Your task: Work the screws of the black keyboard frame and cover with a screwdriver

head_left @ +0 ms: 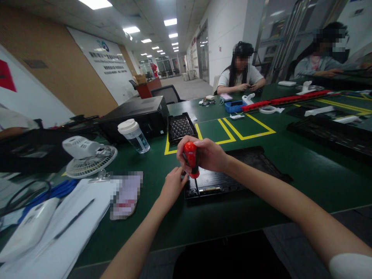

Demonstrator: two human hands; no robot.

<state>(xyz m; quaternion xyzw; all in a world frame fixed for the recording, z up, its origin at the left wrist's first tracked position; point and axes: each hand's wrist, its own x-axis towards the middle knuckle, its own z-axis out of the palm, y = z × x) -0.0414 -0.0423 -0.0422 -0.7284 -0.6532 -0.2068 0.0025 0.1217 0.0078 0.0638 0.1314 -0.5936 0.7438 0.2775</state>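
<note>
Black panel (pixel 216 179): lies on our green table (pixel 174 228), directly below our right hand (pixel 210 151) and just to the right of our left hand (pixel 173 184); our right forearm crosses over part of it.
Red-handled screwdriver (pixel 190 155): in our right hand, slightly tilted, its shaft pointing down at the panel's near-left corner; we cannot tell whether the tip touches anything.
Right-hand grasp: our fingers and thumb wrap the handle, leaving its rounded red top showing.
Left-hand fingers: curled at the panel's left edge, just below our right hand; we cannot tell whether they pinch the edge or only rest there.
Pale strip (pixel 210 190): along the panel's near edge, below our right hand and just right of the shaft.
Pocketed black tray (pixel 182 128): just beyond our right hand.
Yellow tape lines (pixel 257 136): beyond our right hand, mostly to its right.
Left of our left hand: we see a lidded cup (pixel 135 137), a white fan (pixel 91 161), and papers (pixel 95 197) with a pen (pixel 74 219) on them.
Far right of our right hand: a blue tray (pixel 234 106) and a long red strip (pixel 286 100), with a seated person (pixel 241 73) behind.
</note>
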